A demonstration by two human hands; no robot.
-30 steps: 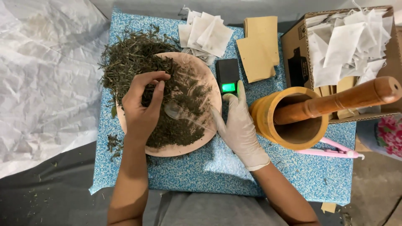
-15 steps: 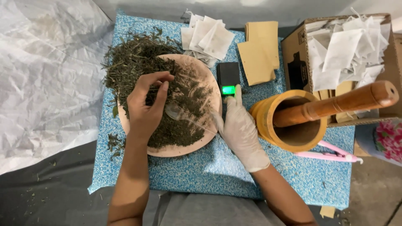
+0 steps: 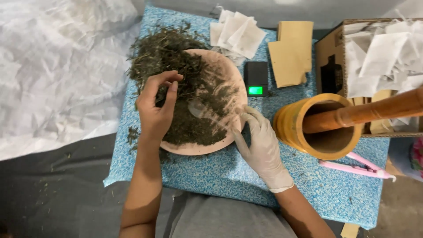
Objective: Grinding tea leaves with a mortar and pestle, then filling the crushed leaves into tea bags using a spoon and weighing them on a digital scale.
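A round pinkish plate (image 3: 229, 72) on a blue speckled mat (image 3: 211, 176) carries a heap of dried green herbs (image 3: 185, 128) that spills past its far left rim. My bare left hand (image 3: 156, 112) hovers over the heap's left side, thumb and fingertips pinched together on a bit of the herbs. My right hand (image 3: 262, 145), in a white glove, rests at the plate's right rim. It grips the handle of a clear plastic spoon (image 3: 200, 108) whose bowl lies in the herbs.
A small black scale (image 3: 256, 79) with a green display stands behind the plate. White paper sachets (image 3: 235, 33) and brown envelopes (image 3: 291, 53) lie further back. To the right are a wooden mortar (image 3: 291, 128) with pestle (image 3: 374, 112), a pink tool (image 3: 357, 168) and a cardboard box (image 3: 330, 53). Crumpled white sheeting (image 3: 53, 66) covers the left.
My left hand's fingers have drawn together into a pinch above the herbs. My right hand has slid slightly toward me along the plate's rim, spoon still in the heap.
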